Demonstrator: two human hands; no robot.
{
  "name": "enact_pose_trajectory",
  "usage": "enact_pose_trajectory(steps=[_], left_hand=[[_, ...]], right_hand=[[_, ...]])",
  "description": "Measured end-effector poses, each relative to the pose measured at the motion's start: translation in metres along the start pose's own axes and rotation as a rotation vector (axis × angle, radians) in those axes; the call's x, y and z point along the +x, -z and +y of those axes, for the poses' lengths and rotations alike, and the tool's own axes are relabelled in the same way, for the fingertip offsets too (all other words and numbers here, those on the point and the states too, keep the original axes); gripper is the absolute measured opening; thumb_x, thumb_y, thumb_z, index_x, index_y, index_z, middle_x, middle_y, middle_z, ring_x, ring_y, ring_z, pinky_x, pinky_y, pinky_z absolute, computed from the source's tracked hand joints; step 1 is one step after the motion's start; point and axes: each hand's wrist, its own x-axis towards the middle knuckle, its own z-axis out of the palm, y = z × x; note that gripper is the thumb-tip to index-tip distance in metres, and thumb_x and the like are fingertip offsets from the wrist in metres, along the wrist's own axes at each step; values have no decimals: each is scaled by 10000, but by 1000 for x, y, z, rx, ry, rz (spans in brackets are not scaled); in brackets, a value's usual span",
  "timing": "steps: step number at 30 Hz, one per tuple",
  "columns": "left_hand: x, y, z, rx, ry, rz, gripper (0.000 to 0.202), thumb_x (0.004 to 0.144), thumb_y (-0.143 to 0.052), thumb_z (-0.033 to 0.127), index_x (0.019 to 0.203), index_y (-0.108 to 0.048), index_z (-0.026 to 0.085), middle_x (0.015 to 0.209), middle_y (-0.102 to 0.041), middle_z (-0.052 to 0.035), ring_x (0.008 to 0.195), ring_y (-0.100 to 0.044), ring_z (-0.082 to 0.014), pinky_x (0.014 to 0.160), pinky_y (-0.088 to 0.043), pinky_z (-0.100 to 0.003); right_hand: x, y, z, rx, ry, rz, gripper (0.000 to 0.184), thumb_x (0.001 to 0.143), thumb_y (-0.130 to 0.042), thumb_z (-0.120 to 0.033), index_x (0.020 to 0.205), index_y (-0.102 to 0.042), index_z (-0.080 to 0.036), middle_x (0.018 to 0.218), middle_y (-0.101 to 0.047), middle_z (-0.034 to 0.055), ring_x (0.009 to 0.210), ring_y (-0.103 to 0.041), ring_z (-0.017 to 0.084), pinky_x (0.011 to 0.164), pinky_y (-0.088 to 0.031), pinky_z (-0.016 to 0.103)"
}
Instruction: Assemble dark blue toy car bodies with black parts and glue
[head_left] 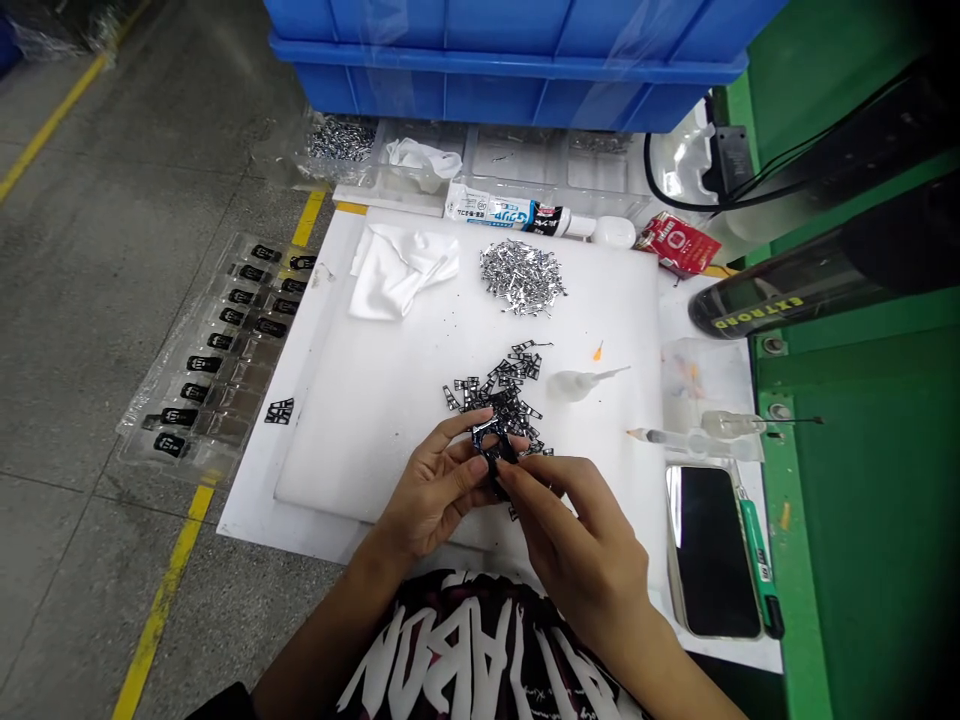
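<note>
My left hand (435, 487) is closed round a small glossy black plastic part (489, 440) with an opening in its middle. At the part's lower right edge, the fingers of my right hand (581, 530) are pinched together on it; whether they also hold a tiny piece is hidden. Just beyond the hands lies a loose heap of small black frame-like pieces (510, 385) on a white foam board (360, 420). Farther back on the board is a pile of shiny silver metal bits (523, 277).
A white cloth (405, 268), a glue tube (510, 212) and a blue crate (510, 75) are at the back. To the right lie a needle-tipped bottle (581, 384), a syringe (667, 438), a phone (712, 550) and a green cutter (759, 560). Clear trays (232, 400) of black parts sit left.
</note>
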Motion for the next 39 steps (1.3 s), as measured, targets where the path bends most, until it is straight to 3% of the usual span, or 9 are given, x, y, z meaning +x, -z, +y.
enact_pose_trajectory(steps=[8, 12, 18, 21, 24, 28, 31, 35, 39], left_hand=[[-1, 1, -3, 46, -60, 1, 413, 940, -719, 228, 1327, -609, 323, 1212, -772, -56, 1143, -727, -267, 897, -621, -391], [-3, 0, -6, 110, -154, -13, 361, 950, -713, 246, 1280, -592, 325, 1206, -775, -29, 1193, -703, -247, 1017, -565, -419], [-18, -10, -5, 302, -257, -136, 312, 975, -642, 109, 1218, -597, 300, 1353, -714, -60, 1279, -651, -255, 1073, -526, -466], [-29, -21, 2, 417, -324, -162, 423, 985, -591, 44, 1282, -609, 344, 1437, -660, -26, 1387, -560, -245, 1183, -418, -496], [-35, -31, 12, 669, -382, -73, 667, 978, -604, 51, 1505, -439, 424, 1419, -674, -13, 1367, -580, -229, 1207, -394, -488], [-33, -39, 18, 1125, -549, 125, 618, 893, -713, 76, 1454, -566, 291, 1105, -796, -24, 1005, -753, -210, 917, -608, -322], [-30, -42, 14, 1264, -711, 201, 466, 863, -702, 33, 1280, -690, 241, 974, -790, -24, 797, -740, -179, 718, -616, -273], [-30, -47, 6, 1271, -813, 161, 464, 837, -690, -29, 1202, -684, 258, 981, -786, -38, 859, -753, -190, 752, -627, -297], [-35, -47, 3, 1282, -908, 31, 683, 789, -712, -70, 1344, -615, 316, 1107, -797, -66, 937, -765, -229, 741, -654, -364]], right_hand=[[7, 18, -3, 14, -55, -168, 433, 962, -647, -143, 1392, -621, -188, 1198, -589, 156, 1100, -600, 290, 869, -586, 485], [-2, 19, -12, 229, -343, -71, 395, 1031, -535, -218, 1423, -577, -249, 1252, -603, 128, 1102, -653, 225, 903, -617, 388], [-4, 18, -20, 560, -761, -32, 190, 980, -679, -344, 1083, -604, -203, 805, -719, 24, 662, -710, 153, 617, -629, 237], [-2, 22, -19, 493, -715, 22, 210, 949, -722, -322, 1094, -612, -216, 867, -731, 25, 727, -724, 150, 648, -628, 222], [-3, 26, -18, 359, -584, 83, 256, 951, -709, -238, 1197, -638, -244, 962, -727, 23, 791, -718, 139, 720, -629, 234], [-4, 24, -19, 204, -379, 133, 293, 930, -691, -98, 1185, -674, -240, 1034, -719, 35, 869, -715, 154, 813, -628, 276], [-3, 23, -20, 127, -252, 184, 423, 895, -692, -12, 1252, -645, -235, 1052, -719, 47, 891, -719, 164, 831, -637, 287], [-7, 23, -16, 85, -133, 219, 542, 863, -674, 56, 1327, -619, -219, 1099, -707, 92, 955, -721, 206, 833, -652, 337], [-23, 25, -3, 120, -9, 216, 589, 883, -648, 8, 1422, -558, -212, 1201, -677, 139, 1056, -706, 285, 799, -670, 443]])
